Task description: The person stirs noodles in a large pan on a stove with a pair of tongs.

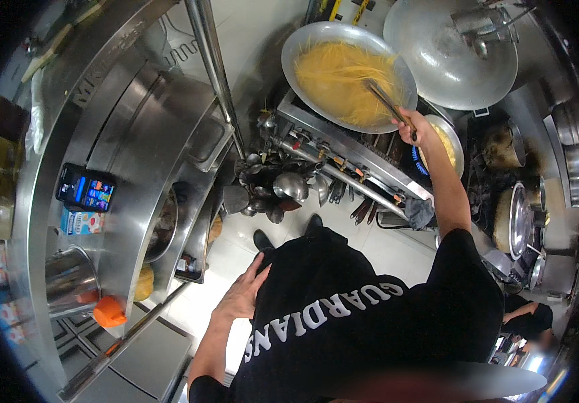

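Observation:
My right hand (417, 130) grips a pair of tongs (385, 99). Their tips are in a mass of spaghetti (342, 80) that fills a wide metal pan (297, 38) on the gas range (350, 146). Just under my right wrist, a smaller pan (461, 160) holds yellow food, and blue flame burns at its left. My left hand (243, 296) rests against my dark clothing at the thigh, its fingers spread and nothing visible in it. The palm side of that hand is hidden.
A large wok (440, 65) with metal vessels in it is beyond the range. Ladles (290, 186) hang from the front rail, where a grey cloth (419, 212) also drapes. At left, a phone (86, 187) stands on a steel shelf (123, 201). Another person (527, 315) is at lower right.

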Demonstrator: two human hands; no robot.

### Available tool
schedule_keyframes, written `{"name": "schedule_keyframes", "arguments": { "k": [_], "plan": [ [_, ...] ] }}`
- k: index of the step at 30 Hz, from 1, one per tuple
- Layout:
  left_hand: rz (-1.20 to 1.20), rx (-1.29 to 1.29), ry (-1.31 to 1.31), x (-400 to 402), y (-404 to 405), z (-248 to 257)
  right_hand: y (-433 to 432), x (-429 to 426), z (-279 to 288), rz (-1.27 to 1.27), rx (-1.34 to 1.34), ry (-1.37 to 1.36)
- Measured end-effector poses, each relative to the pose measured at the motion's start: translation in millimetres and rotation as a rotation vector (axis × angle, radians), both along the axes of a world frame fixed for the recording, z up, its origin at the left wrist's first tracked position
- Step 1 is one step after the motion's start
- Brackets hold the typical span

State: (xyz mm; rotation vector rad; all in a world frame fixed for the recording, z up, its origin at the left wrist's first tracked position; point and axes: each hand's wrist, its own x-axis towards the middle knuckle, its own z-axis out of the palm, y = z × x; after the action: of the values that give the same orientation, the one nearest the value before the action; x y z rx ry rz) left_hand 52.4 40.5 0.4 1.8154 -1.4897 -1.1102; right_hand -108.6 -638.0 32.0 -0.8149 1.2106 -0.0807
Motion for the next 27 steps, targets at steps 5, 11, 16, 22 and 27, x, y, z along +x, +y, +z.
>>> {"name": "schedule_keyframes", "arguments": {
  "k": [5, 11, 16, 22, 27],
  "plan": [
    [0.049, -0.025, 0.012, -3, 9, -7, 20, 7, 22, 0.095, 0.072, -0.028],
    [0.146, 0.058, 0.035, -17, 17, 2, 19, 78, -1, 0.288, -0.162, 0.080],
    [0.204, -0.030, 0.003, -36, 32, -7, 25, 157, -42, 0.236, -0.296, 0.045],
    [0.223, 0.005, -0.013, -41, 43, -3, 12, 150, -76, 0.126, -0.208, -0.167],
    [0.176, -0.019, 0.016, -25, 49, -8, 36, 93, -45, 0.056, -0.219, -0.071]
  ]
}}
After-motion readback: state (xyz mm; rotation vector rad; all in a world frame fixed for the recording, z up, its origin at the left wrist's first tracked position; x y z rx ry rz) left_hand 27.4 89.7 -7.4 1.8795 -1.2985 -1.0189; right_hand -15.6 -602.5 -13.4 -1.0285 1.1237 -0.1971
